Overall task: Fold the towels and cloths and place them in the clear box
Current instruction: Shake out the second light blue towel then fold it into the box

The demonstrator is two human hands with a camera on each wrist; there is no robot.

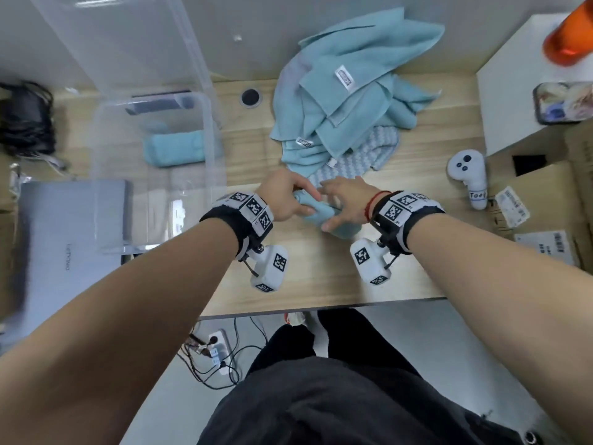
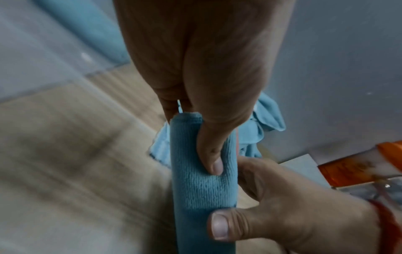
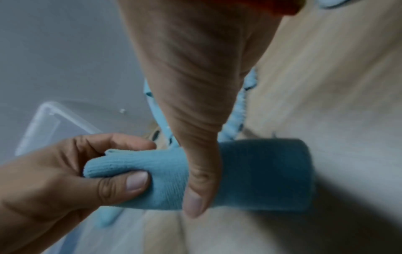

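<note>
A tightly rolled light-blue cloth (image 1: 319, 216) lies near the table's middle, and both hands are on it. My left hand (image 1: 290, 197) pinches its left end between thumb and fingers (image 3: 135, 182). My right hand (image 1: 345, 203) wraps round the middle, its thumb (image 3: 195, 194) pressed across the roll (image 3: 261, 175). In the left wrist view the roll (image 2: 195, 189) runs lengthwise under both thumbs. The clear box (image 1: 210, 130) stands at the left with one rolled blue towel (image 1: 179, 149) inside. A heap of loose blue towels (image 1: 346, 101) and a striped cloth (image 1: 362, 155) lie just behind the hands.
The box's clear lid (image 1: 128, 43) leans behind it. A closed grey laptop (image 1: 70, 236) lies front left. To the right are a white controller (image 1: 468, 175), cardboard boxes (image 1: 539, 194), a phone (image 1: 561, 102) and an orange bottle (image 1: 568, 36). The table's front edge (image 1: 321, 305) is close.
</note>
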